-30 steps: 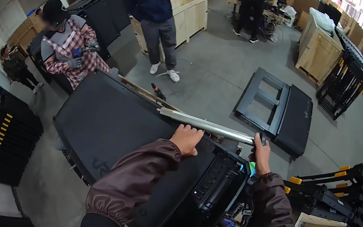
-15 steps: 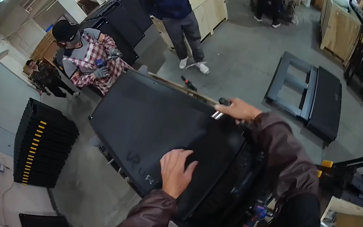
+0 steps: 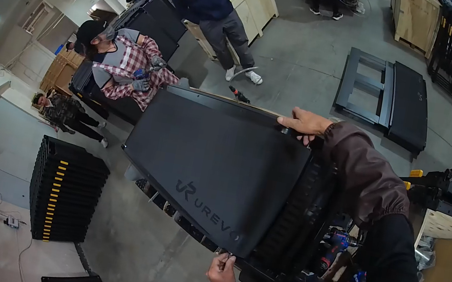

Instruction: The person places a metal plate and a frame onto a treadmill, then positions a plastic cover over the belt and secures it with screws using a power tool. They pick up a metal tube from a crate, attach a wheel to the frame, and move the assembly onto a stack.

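A large black panel lettered UREVO [image 3: 218, 152] lies in front of me over a dark ribbed frame [image 3: 304, 209]. At its far right corner my right hand [image 3: 305, 126] is closed around a small dark and silver item, mostly hidden by the fingers. My left hand [image 3: 222, 274] is at the panel's near edge, below the lettering, with its fingertips pinched at a tiny metallic piece too small to name. A red and black tool [image 3: 238, 94] is beyond the panel's far edge.
A co-worker in a plaid shirt [image 3: 127, 66] is at the panel's far left; another person [image 3: 208, 2] stands behind. Stacked black parts [image 3: 67, 191] stand left. A grey frame [image 3: 362, 86] lies on the floor. A blue and red drill [image 3: 334, 245] is near my right side.
My left hand has moved off the panel's surface to its near edge, and its fingers have closed. The lettering is uncovered. My right hand remains at the far corner. The view has shifted.
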Demonstrator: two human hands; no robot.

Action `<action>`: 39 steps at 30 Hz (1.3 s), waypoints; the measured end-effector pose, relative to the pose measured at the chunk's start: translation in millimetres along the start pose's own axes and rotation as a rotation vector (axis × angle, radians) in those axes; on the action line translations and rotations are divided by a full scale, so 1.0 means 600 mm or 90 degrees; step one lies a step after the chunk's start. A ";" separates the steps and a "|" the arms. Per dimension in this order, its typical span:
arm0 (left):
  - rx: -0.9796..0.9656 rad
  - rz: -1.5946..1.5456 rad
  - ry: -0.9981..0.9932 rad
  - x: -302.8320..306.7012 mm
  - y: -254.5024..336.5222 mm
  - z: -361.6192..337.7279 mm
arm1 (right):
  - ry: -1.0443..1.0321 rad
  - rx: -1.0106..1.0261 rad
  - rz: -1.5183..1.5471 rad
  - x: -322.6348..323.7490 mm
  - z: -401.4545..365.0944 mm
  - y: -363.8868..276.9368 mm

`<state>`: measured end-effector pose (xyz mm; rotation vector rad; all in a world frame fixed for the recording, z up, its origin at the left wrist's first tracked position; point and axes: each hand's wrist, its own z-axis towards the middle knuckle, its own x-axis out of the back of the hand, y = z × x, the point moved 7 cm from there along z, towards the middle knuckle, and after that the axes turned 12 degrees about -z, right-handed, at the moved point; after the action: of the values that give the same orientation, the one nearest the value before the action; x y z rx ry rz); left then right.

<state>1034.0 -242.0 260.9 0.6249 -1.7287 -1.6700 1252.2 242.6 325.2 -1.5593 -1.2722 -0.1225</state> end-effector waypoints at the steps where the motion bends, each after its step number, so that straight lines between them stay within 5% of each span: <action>1: -0.024 0.135 -0.017 0.001 0.017 -0.002 | 0.009 0.014 0.024 -0.005 -0.005 0.007; 3: -0.051 0.264 -0.037 0.006 0.024 0.006 | 0.060 -0.001 0.025 -0.010 -0.007 0.018; 5: 0.152 -0.091 -0.059 0.003 -0.022 0.012 | 0.165 -0.013 -0.015 -0.006 0.011 0.043; 6: 0.167 -0.091 -0.073 0.023 -0.027 0.012 | 0.259 -0.024 -0.006 -0.021 0.001 0.040; 9: 0.297 -0.190 -0.086 0.029 -0.023 0.015 | 0.225 -0.060 0.043 -0.032 -0.030 0.022; 15: 0.063 0.039 -0.109 0.017 0.009 0.014 | 0.221 -0.061 -0.022 -0.021 -0.033 0.020; 18: 0.167 -0.120 -0.116 0.005 -0.005 0.013 | 0.194 -0.036 -0.008 -0.011 -0.023 0.039; 22: 0.179 -0.070 -0.156 0.000 0.030 -0.008 | 0.265 -0.008 -0.028 0.017 -0.080 0.056; 24: 0.161 -0.092 -0.171 -0.009 0.045 -0.023 | 0.145 -0.024 -0.043 0.032 -0.138 0.064; 30: 0.166 -0.113 -0.133 -0.012 0.064 -0.034 | 0.147 -0.024 -0.036 -0.011 -0.170 0.144; 33: 0.182 -0.138 -0.119 -0.024 0.066 -0.029 | 0.216 -0.048 0.019 -0.011 -0.157 0.171; 36: 0.208 -0.140 -0.105 -0.028 0.066 -0.018 | 0.435 -0.086 0.073 -0.011 -0.159 0.186; 39: 0.180 -0.127 -0.138 -0.032 0.103 0.006 | 0.477 -0.121 0.074 -0.017 -0.158 0.191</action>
<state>1050.6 -221.0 320.1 0.7912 -2.1433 -1.6913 1381.5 180.6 285.4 -1.5241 -0.5888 -0.7000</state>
